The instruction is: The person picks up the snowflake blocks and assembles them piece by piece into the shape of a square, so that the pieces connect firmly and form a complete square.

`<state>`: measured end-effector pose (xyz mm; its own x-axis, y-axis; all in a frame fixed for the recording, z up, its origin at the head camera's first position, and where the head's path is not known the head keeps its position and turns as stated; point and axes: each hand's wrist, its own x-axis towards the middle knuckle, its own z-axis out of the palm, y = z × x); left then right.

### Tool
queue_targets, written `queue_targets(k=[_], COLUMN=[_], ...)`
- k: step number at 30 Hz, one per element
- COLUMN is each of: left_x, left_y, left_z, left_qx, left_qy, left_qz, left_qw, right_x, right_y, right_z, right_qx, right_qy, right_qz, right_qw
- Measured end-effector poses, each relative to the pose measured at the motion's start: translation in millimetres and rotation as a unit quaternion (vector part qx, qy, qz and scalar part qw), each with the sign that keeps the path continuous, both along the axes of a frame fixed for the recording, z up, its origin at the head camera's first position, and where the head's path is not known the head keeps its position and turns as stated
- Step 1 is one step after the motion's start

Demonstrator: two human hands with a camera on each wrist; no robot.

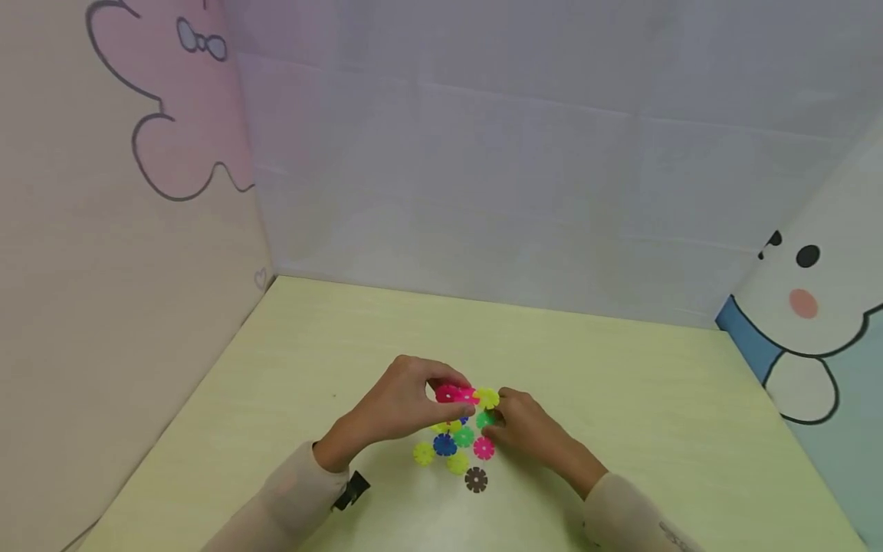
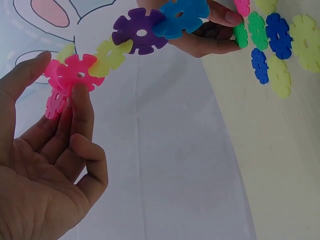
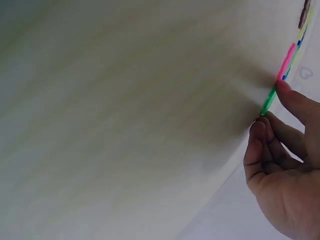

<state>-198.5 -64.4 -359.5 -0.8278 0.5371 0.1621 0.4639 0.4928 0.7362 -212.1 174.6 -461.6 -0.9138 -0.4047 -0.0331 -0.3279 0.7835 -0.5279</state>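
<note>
Discs (image 2: 72,64), short of counter's far edge (image 1: 497,308), pinched in left hand (image 1: 400,402) and right hand (image 1: 534,431), seemingly mid-joining, next probably needing careful alignment.

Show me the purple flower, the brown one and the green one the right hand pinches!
Purple flower (image 2: 134,33), left wrist view: just beside its centre hole.
Brown flower (image 1: 476,487), head view: just below its centre hole.
Pinched green flower (image 3: 269,101), right wrist view: on its edge.

The top edge of the right wrist view cuts off 1 brown disc (image 3: 304,14).
</note>
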Motion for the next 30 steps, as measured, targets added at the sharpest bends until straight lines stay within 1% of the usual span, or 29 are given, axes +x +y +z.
queue_targets(k=[3, 6, 7, 9, 11, 13, 15, 17, 19, 21, 22, 23, 25, 28, 30], left_x=[-0.4, -1.1, -1.3, -1.6, -1.9, -2.2, -2.5, -2.0, -1.4, -0.4, 0.0, 0.2, 0.6, 1.1, 1.3], left_y=[-0.2, -0.2, -0.2, -0.5, -0.8, -0.9, -0.5, 0.8, 2.7, 4.9, 6.0, 7.2, 9.2, 11.5, 12.5], left_z=[0.5, 0.8, 1.0, 2.3, 4.2, 6.7, 9.0, 10.1, 10.2, 9.8, 9.3, 8.5, 6.9, 4.8, 4.2], left_qx=[-0.005, -0.007, -0.008, -0.008, -0.007, -0.005, -0.002, -0.001, 0.0, 0.0, 0.0, 0.001, 0.0, -0.002, -0.006], left_qy=[-0.002, -0.004, -0.002, 0.002, 0.011, 0.02, 0.027, 0.035, 0.043, 0.051, 0.055, 0.059, 0.066, 0.076, 0.085], left_qz=[0.003, 0.003, 0.002, 0.003, 0.006, 0.009, 0.012, 0.013, 0.012, 0.01, 0.009, 0.006, 0.0, -0.008, -0.008], left_qw=[1.0, 1.0, 1.0, 1.0, 0.9999, 0.9997, 0.9996, 0.9993, 0.999, 0.9986, 0.9984, 0.9982, 0.9978, 0.9971, 0.9963], right_x=[-0.8, -0.3, 0.9, 5.5, 11.9, 20.0, 27.8, 35.7, 42.1, 46.6, 48.2, 49.6, 51.5, 53.2, 53.7], right_y=[-0.3, 6.2, 9.7, 18.0, 25.6, 31.9, 35.7, 37.4, 37.3, 36.4, 35.9, 35.5, 35.7, 37.3, 38.7], right_z=[1.7, 6.9, 10.8, 23.0, 40.6, 59.4, 75.7, 87.6, 95.0, 98.6, 99.3, 99.7, 99.6, 99.4, 99.6], right_qx=[-0.03, -0.079, -0.102, -0.159, -0.229, -0.299, -0.355, -0.394, -0.419, -0.434, -0.438, -0.441, -0.443, -0.441, -0.436], right_qy=[-0.023, -0.034, -0.037, -0.048, -0.073, -0.098, -0.122, -0.149, -0.179, -0.203, -0.211, -0.217, -0.223, -0.229, -0.233], right_qz=[-0.018, -0.024, -0.026, -0.035, -0.057, -0.085, -0.107, -0.122, -0.134, -0.14, -0.144, -0.145, -0.141, -0.132, -0.126], right_qw=[0.9991, 0.996, 0.9938, 0.9855, 0.969, 0.9455, 0.9206, 0.8989, 0.8799, 0.8665, 0.8618, 0.859, 0.8568, 0.8578, 0.8601])
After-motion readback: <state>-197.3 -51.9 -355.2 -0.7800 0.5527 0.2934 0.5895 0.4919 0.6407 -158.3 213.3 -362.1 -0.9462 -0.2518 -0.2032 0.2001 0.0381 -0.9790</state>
